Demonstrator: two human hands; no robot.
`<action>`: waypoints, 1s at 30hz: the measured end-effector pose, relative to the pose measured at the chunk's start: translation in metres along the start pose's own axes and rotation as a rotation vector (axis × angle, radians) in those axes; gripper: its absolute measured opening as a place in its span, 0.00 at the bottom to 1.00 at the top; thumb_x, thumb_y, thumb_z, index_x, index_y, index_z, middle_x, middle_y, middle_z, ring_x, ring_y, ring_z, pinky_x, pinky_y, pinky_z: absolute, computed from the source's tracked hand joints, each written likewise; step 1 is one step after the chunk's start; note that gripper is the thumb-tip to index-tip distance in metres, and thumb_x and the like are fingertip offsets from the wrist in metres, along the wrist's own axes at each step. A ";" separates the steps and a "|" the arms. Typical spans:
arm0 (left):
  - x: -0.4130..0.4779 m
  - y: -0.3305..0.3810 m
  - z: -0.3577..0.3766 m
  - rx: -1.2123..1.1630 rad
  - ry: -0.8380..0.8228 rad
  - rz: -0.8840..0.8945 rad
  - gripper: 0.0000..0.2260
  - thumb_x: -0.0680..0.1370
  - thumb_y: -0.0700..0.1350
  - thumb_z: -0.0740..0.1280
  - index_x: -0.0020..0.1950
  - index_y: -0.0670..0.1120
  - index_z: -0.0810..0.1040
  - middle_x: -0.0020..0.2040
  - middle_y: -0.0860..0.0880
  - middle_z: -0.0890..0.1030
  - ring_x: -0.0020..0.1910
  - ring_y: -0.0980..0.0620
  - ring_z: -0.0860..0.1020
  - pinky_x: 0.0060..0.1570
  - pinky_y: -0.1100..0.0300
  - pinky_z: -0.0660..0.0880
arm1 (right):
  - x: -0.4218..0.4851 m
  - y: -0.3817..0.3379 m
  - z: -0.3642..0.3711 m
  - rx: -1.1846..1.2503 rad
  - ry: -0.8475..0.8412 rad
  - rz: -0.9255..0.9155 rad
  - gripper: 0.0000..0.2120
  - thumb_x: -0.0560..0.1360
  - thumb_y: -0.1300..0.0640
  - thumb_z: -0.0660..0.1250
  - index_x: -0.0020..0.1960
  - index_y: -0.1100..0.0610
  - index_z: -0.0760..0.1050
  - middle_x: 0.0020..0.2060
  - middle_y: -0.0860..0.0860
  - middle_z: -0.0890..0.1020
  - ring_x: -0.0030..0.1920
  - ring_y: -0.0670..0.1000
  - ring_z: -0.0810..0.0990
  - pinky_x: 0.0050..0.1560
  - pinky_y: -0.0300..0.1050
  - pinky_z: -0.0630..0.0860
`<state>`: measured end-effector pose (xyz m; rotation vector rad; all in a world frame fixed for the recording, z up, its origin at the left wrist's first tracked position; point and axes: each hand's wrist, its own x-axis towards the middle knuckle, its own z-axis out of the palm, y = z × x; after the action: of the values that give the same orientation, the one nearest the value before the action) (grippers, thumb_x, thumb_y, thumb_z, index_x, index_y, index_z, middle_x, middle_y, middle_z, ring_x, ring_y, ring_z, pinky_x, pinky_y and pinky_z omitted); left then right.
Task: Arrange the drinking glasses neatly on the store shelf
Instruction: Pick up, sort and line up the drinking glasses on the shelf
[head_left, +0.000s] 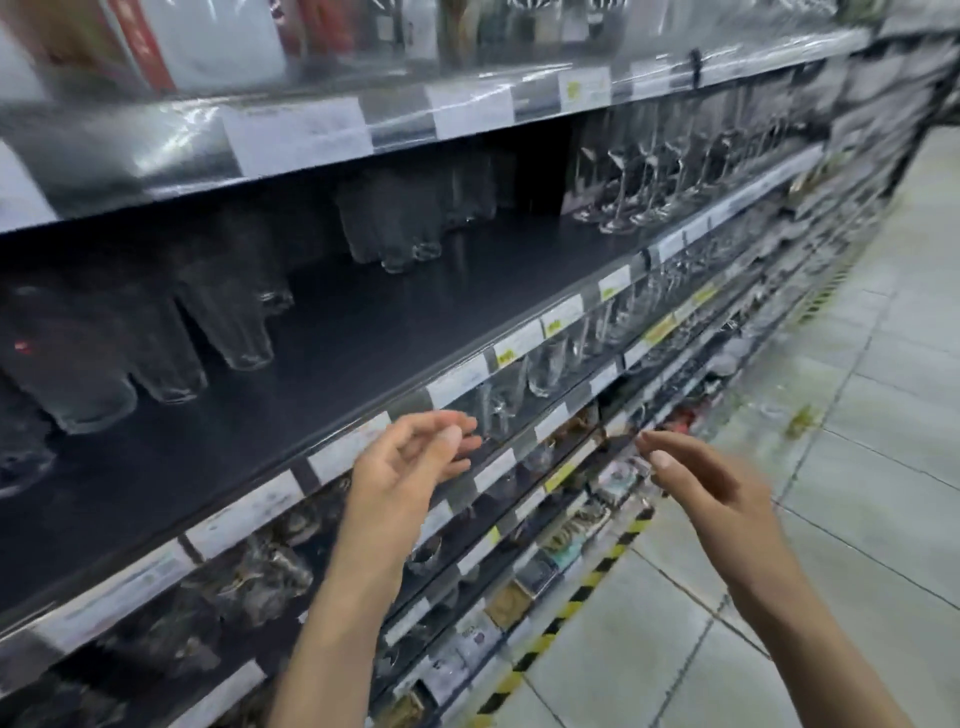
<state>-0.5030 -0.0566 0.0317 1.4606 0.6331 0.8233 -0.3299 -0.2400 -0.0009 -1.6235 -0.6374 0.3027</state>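
Drinking glasses (234, 317) stand in ragged clusters back on the store shelf (415, 322) as the left hand (410, 460) and right hand (711, 486), both empty and loosely open, hover before its edge, where a slow reach seems wisest.

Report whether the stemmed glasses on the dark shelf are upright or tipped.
Upright: the stemmed glasses rest on their round feet, stems rising to the bowls.

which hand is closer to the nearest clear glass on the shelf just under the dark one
Left. The left hand reaches almost to the glass from its left; the right hand hangs farther off to its right, empty.
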 end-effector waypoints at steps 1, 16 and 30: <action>0.007 -0.001 0.021 0.000 -0.008 -0.007 0.06 0.81 0.38 0.65 0.54 0.40 0.81 0.52 0.48 0.86 0.53 0.49 0.84 0.56 0.50 0.79 | 0.011 0.005 -0.017 0.004 0.008 0.010 0.09 0.77 0.52 0.68 0.56 0.44 0.82 0.53 0.41 0.85 0.54 0.39 0.82 0.54 0.40 0.76; 0.122 -0.002 0.221 0.039 -0.041 0.003 0.07 0.81 0.39 0.64 0.54 0.43 0.82 0.52 0.49 0.86 0.53 0.50 0.84 0.56 0.50 0.79 | 0.184 0.039 -0.154 -0.033 -0.054 0.017 0.11 0.74 0.46 0.68 0.56 0.41 0.81 0.50 0.35 0.84 0.53 0.36 0.81 0.47 0.30 0.74; 0.271 -0.025 0.239 0.006 0.222 -0.035 0.07 0.80 0.38 0.65 0.53 0.43 0.82 0.50 0.49 0.86 0.51 0.50 0.85 0.53 0.52 0.80 | 0.375 0.058 -0.107 -0.039 -0.307 -0.085 0.09 0.76 0.49 0.68 0.56 0.43 0.81 0.51 0.34 0.83 0.54 0.35 0.80 0.49 0.27 0.74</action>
<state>-0.1490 0.0185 0.0462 1.3704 0.8262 0.9643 0.0452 -0.1194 0.0223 -1.5957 -0.9483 0.4849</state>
